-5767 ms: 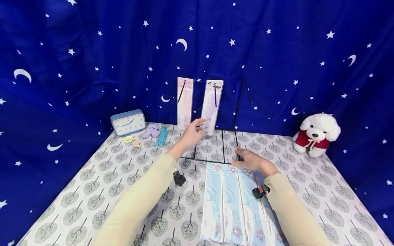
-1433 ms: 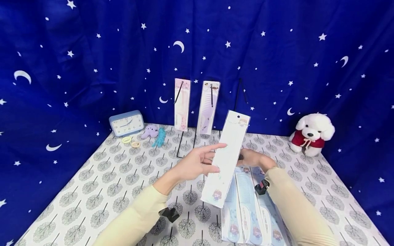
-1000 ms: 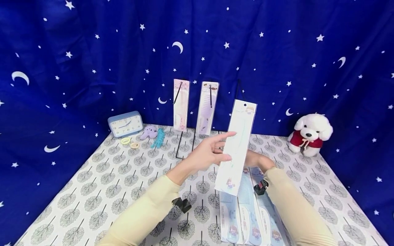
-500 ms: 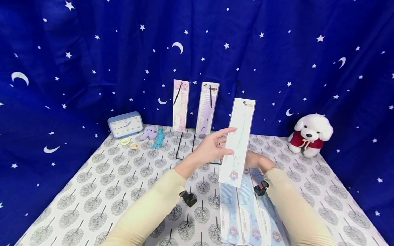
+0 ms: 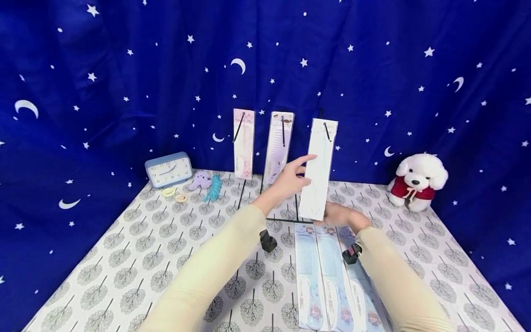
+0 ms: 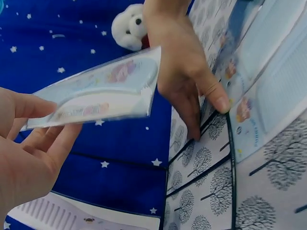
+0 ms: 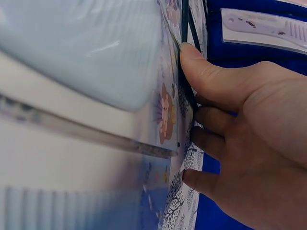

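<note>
My left hand pinches a packaged blue comb by its left edge, thumb and fingers on either side. The pack stands nearly upright, a mostly white face toward the head camera. Its top hole is over the right-hand hook of a black wire rack. Low at the rack's right corner, my right hand has thumb and fingers spread against the base wire; in the head view the pack partly hides it. A pink packaged comb and a purple one hang from the other hooks.
Three blue packaged combs lie side by side in front of the rack. At left are a clock, a purple octopus toy, a teal cord bundle and two hair ties. A plush dog sits at right.
A blue comb pack has left the row on the table and risen in my left hand to the right-hand hook, which now passes through its hole. My right hand stays at the rack's base.
</note>
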The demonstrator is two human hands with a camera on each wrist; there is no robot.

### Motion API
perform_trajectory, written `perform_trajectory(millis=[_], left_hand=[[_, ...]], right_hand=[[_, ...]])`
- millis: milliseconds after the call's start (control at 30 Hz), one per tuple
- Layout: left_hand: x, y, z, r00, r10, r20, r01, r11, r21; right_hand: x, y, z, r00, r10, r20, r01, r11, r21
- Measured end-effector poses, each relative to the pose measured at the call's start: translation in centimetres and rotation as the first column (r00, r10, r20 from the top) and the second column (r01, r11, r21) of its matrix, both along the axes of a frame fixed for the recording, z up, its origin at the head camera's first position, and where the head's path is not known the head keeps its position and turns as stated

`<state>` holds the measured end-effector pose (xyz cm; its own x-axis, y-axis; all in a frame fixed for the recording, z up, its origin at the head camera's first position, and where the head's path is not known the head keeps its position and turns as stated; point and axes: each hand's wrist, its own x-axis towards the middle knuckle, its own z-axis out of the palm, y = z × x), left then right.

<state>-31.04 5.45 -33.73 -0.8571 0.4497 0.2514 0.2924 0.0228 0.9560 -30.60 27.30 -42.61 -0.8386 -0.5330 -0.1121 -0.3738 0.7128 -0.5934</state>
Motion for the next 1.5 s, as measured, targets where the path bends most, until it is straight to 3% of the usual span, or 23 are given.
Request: perform_trajectory(millis=[100,233,400,633,800,933,1167,1500], left_hand=[[-1.4,0.8,0.2,0.998,0.055,-0.020,-0.055,0.998,-0.001],[-3.1,1.7,0.3,0.996,0.094,0.001,-0.094,0.996,0.011],[-4.7,2.1,0.1,0.995,0.096,0.016,-0.096,0.995,-0.002],[-6.4,2.0,-0.9,0.994,0.088,0.058,-0.088,0.996,0.007],[-6.9,1.8,-1.5,0.992,0.099,0.081,-0.100,0.995,0.009],[-7.1,1.9,-1.5,0.985,0.153,0.079,-0.155,0.988,0.021],[-7.1,1.8,-1.4,0.973,0.166,0.161,-0.187,0.975,0.123],[-7.2,1.8,-2.8,0.973,0.200,0.120,-0.204,0.979,0.027]], right_hand=[[0.1,-0.2,0.0,0.997,-0.050,0.053,0.049,0.999,0.022],[0.2,-0.3,0.1,0.991,-0.088,0.096,0.081,0.994,0.077],[-0.1,-0.4,0.3,0.996,-0.060,0.070,0.050,0.990,0.135],[-0.2,-1.0,0.2,0.998,-0.043,0.056,0.036,0.991,0.127],[-0.1,-1.2,0.1,0.996,-0.052,0.069,0.044,0.992,0.116],[-0.2,-1.2,0.2,0.997,-0.044,0.062,0.037,0.993,0.110],[-0.1,-0.8,0.1,0.996,-0.042,0.076,0.033,0.993,0.116],[0.4,-0.1,0.3,0.993,-0.080,0.082,0.069,0.990,0.125]])
